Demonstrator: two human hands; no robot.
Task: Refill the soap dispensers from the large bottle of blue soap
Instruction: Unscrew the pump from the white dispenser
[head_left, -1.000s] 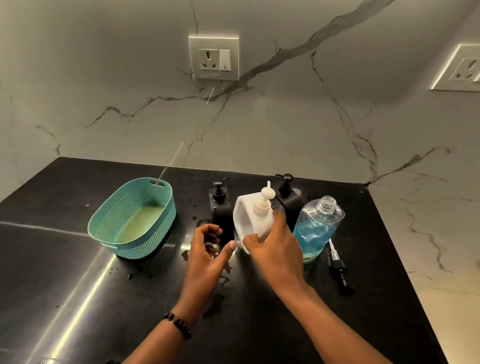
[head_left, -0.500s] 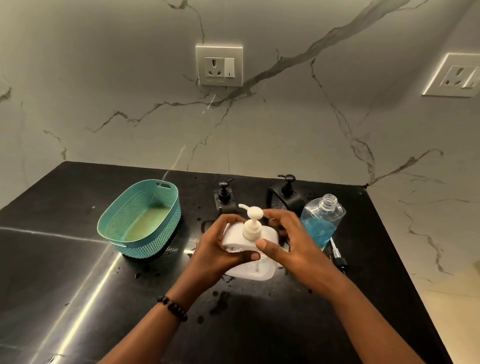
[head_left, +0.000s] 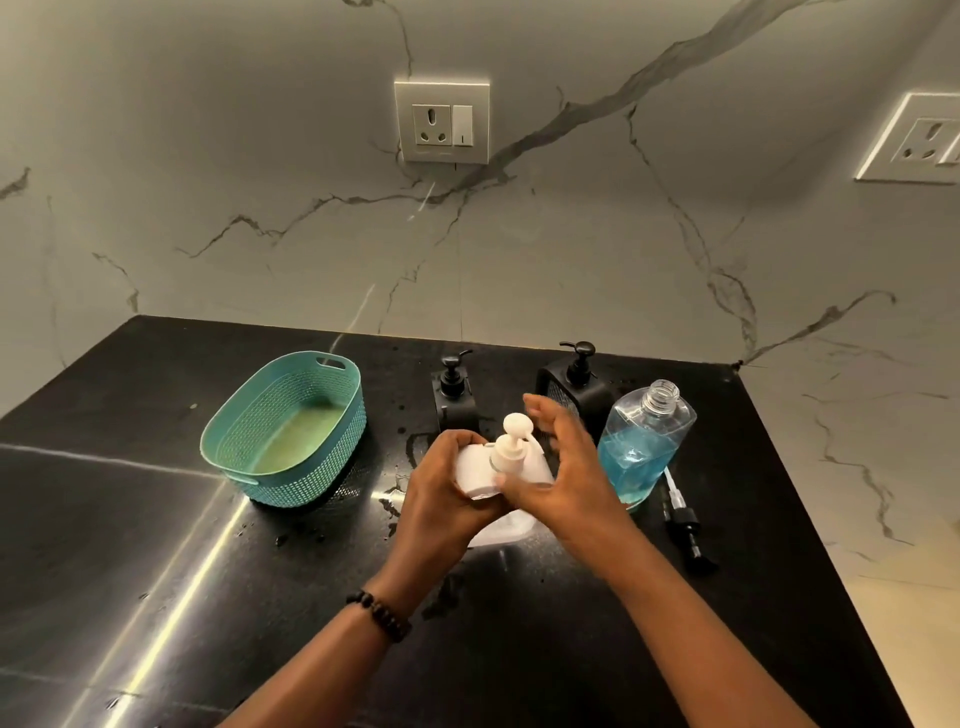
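A white soap dispenser (head_left: 480, 470) with a white pump (head_left: 511, 447) stands on the black counter (head_left: 156, 519) in front of me. My left hand (head_left: 441, 499) grips its body from the left. My right hand (head_left: 566, 467) curls round the pump collar, thumb at its base, fingers raised behind. The large clear bottle of blue soap (head_left: 641, 447) stands uncapped just right of my right hand, about half full. Its black pump (head_left: 685, 525) lies on the counter beside it. Two black dispensers (head_left: 454, 400) (head_left: 579, 384) stand behind.
A teal perforated basket (head_left: 285, 431) sits to the left on the counter. Water drops and small puddles (head_left: 400, 493) spot the surface around the dispensers. The marble wall behind carries a socket (head_left: 441, 122). The counter ends at the right edge (head_left: 810, 519).
The white dispenser came down from a tilted hold by the right hand to upright on the counter. My left hand took its body and my right hand moved to the pump.
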